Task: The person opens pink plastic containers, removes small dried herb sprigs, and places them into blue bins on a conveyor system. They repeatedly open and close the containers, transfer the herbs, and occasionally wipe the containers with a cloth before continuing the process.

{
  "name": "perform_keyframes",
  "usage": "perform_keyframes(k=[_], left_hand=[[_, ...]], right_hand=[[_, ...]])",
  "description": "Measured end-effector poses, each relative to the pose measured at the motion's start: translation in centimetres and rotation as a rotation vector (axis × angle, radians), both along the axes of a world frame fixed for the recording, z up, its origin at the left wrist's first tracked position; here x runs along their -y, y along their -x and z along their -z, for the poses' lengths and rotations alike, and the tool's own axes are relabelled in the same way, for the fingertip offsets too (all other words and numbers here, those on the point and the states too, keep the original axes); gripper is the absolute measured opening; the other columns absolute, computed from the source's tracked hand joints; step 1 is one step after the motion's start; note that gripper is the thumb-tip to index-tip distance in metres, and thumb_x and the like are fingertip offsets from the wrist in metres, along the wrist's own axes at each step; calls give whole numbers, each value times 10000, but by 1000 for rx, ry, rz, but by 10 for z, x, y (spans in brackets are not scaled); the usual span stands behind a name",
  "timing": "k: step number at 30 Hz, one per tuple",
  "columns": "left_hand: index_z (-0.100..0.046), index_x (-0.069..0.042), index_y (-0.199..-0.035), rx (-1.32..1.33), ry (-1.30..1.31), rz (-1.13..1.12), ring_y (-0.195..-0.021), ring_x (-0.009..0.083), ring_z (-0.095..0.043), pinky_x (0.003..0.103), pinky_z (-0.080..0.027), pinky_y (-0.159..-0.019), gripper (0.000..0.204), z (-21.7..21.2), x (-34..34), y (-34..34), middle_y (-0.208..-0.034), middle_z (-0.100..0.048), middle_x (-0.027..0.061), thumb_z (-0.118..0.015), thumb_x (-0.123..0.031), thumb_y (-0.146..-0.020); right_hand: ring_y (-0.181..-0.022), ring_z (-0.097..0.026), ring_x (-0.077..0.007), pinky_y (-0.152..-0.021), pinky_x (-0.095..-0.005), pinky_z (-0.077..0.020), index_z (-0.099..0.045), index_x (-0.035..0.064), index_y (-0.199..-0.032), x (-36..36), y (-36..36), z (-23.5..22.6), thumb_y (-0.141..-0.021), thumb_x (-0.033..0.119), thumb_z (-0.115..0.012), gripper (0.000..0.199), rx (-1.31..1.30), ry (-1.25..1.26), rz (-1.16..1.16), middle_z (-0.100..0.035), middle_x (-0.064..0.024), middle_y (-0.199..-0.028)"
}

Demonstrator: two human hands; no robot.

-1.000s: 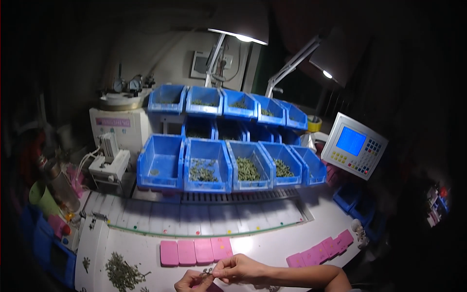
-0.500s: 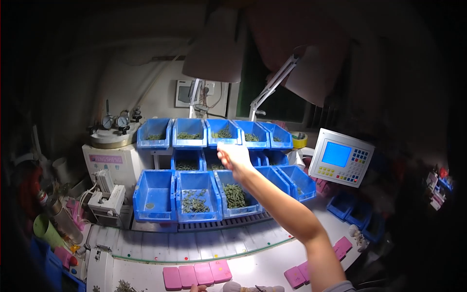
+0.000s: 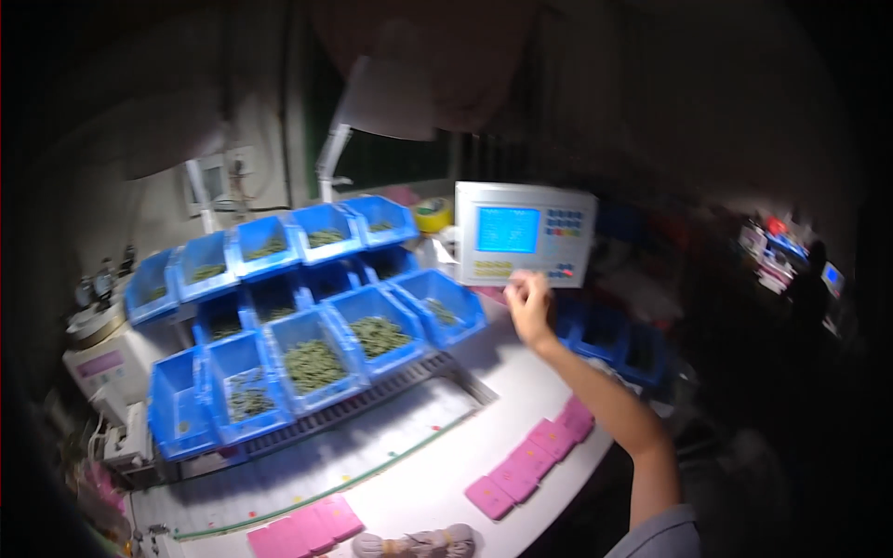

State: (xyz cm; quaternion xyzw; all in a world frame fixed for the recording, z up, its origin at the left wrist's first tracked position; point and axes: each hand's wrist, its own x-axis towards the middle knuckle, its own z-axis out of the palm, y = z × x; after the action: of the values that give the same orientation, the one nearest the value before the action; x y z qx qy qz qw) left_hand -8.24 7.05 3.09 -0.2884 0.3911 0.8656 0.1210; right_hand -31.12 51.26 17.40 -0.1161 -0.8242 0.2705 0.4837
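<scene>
My right hand (image 3: 530,307) is raised at the lower edge of a white control panel (image 3: 572,203) with a lit blue screen and rows of coloured keys. Its fingers are curled and drawn together, a little blurred; whether they hold something small or touch a key, I cannot tell. To the left of the hand stand tiered blue bins (image 3: 321,406), several of them holding small grey-green pieces (image 3: 314,366). The nearest bin (image 3: 437,312) to my hand has a few such pieces in it. My left hand is out of view.
Pink rectangular blocks (image 3: 530,460) lie in a row along the table's right edge, and more pink blocks (image 3: 307,528) lie at the front. A grey bundle (image 3: 414,543) is beside those. Yellow tape (image 3: 433,216) sits behind the bins. Dark blue bins (image 3: 600,335) stand behind my forearm.
My view has turned right. My right hand has gone from in front of the upper bins to the control panel. The left fingertips at the lower edge have left the view.
</scene>
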Motion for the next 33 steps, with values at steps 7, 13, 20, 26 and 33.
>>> perform_keyframes(k=[7,13,20,26,33], left_hand=[[-501,-140,-1126,-29,127,81,-930,198,-600,414,-509,-769,437,-13,-34,15,-1025,-601,51,-359,-500,-923],[-506,-118,-1105,-38,177,99,-923,201,-599,406,-509,-764,486,-19,-47,20,-1011,-599,60,-346,-533,-911],[-512,-91,-1080,-39,217,90,-914,204,-599,396,-509,-758,545,-23,-55,19,-994,-597,71,-332,-572,-897],[-517,-68,-1059,-58,211,108,-907,206,-598,388,-509,-753,597,-25,-61,21,-980,-595,80,-320,-604,-885],[-524,-42,-1034,-92,198,122,-898,210,-598,378,-509,-747,660,-27,-68,22,-964,-592,91,-306,-643,-871]], right_hand=[[-1157,-440,-281,-991,-386,-348,-223,-54,-1341,-187,8,12,-685,209,-768,892,-316,314,-168,-443,-221,-1234],[-1132,-470,-291,-955,-350,-409,-56,-69,-1373,-181,23,-5,-716,209,-731,982,-197,423,-353,-420,-236,-1246],[-1172,-431,-313,-1000,-376,-376,31,-79,-1377,-171,29,-5,-709,210,-723,1047,-198,456,-405,-389,-246,-1268],[-1207,-393,-322,-1024,-385,-345,48,-88,-1377,-174,26,-10,-684,213,-734,1087,-150,469,-436,-352,-258,-1296],[-1195,-379,-362,-1021,-435,-331,-148,-8,-1407,-80,-6,-4,-759,228,-700,882,-308,-224,342,-301,-234,-1352]])
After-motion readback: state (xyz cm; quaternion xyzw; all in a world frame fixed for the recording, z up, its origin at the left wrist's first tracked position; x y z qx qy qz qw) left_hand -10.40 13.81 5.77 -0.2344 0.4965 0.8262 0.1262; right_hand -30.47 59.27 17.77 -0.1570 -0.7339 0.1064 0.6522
